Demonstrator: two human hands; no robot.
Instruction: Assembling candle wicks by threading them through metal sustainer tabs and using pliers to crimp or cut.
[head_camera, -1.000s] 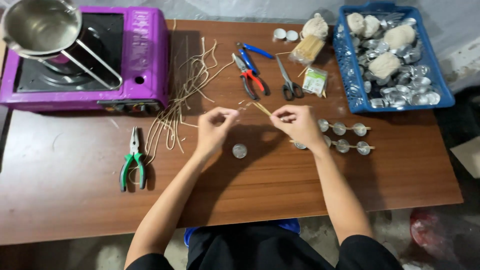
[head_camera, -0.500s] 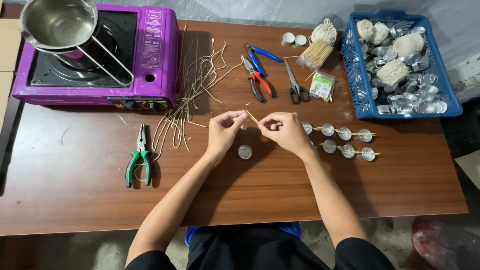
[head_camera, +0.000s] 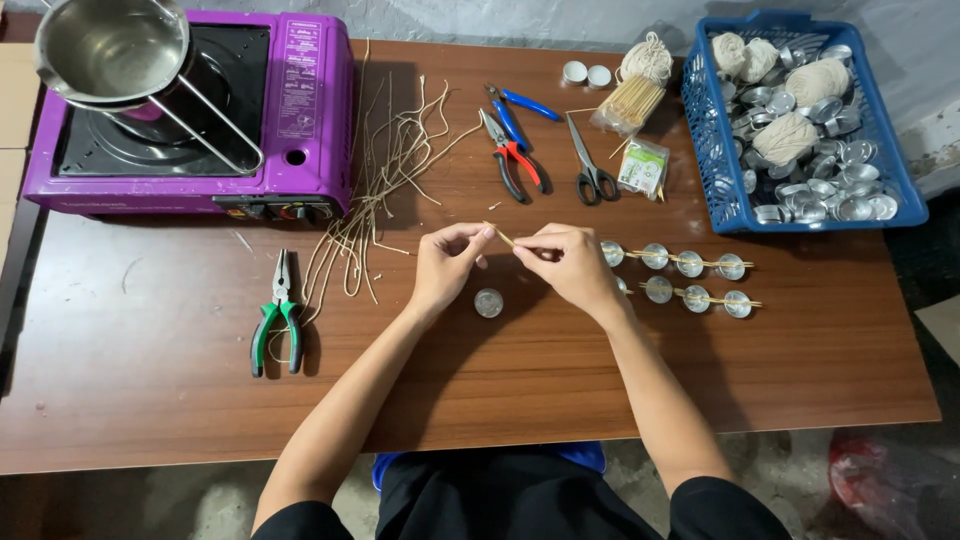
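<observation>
Above the middle of the brown table (head_camera: 150, 380), my left hand (head_camera: 447, 262) and my right hand (head_camera: 570, 262) pinch the two ends of a thin wooden stick (head_camera: 503, 237); a pale wick piece seems to be held with it, but it is too small to tell. A small round metal cup (head_camera: 488, 302) rests on the table just below my hands. To the right of my right hand lie two rows of metal cups (head_camera: 688, 281), each row with a stick laid across it.
A purple portable stove (head_camera: 300, 110) with a steel pot (head_camera: 110, 50) sits at the far left. Loose wick strands (head_camera: 380, 170), green pliers (head_camera: 275, 320), red and blue pliers (head_camera: 515, 140), scissors (head_camera: 590, 165), a stick bundle (head_camera: 625, 100) and a blue basket (head_camera: 900, 190) of cups and string balls lie around.
My hands have come closer together, the right one sliding left along the stick. The camera view has shifted slightly.
</observation>
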